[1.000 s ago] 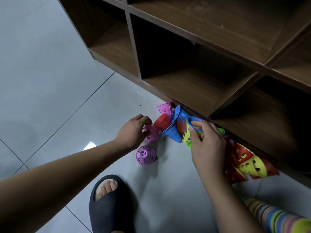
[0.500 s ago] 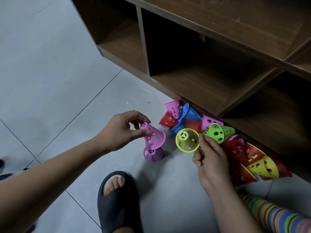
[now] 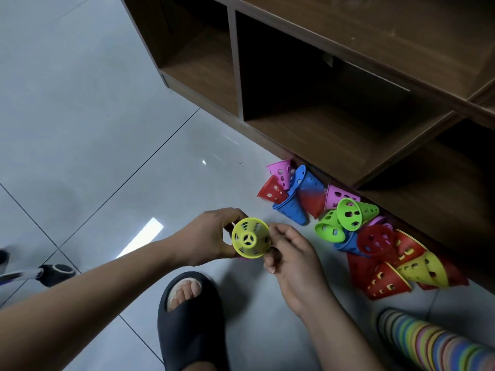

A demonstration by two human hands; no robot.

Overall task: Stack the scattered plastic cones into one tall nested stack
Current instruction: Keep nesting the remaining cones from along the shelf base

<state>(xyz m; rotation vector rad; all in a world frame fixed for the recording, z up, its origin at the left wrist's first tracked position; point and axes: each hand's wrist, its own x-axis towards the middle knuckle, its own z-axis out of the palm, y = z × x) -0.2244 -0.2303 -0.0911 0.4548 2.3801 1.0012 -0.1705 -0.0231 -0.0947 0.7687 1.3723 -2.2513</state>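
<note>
Left grip (image 3: pixel 206 236) curled round yellow cone (image 3: pixel 250 241), right grip (image 3: pixel 292 253) pinching its rim. Cone held over floor (image 3: pixel 107 129), narrow end toward camera. Loose cones (image 3: pixel 348 223) piled against shelf (image 3: pixel 334 145); stack (image 3: pixel 442 344) lower right.

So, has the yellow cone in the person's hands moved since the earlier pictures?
Yes. The yellow cone has gone left, away from the green cone by the shelf unit, and now sits between left hand and right hand.
</note>
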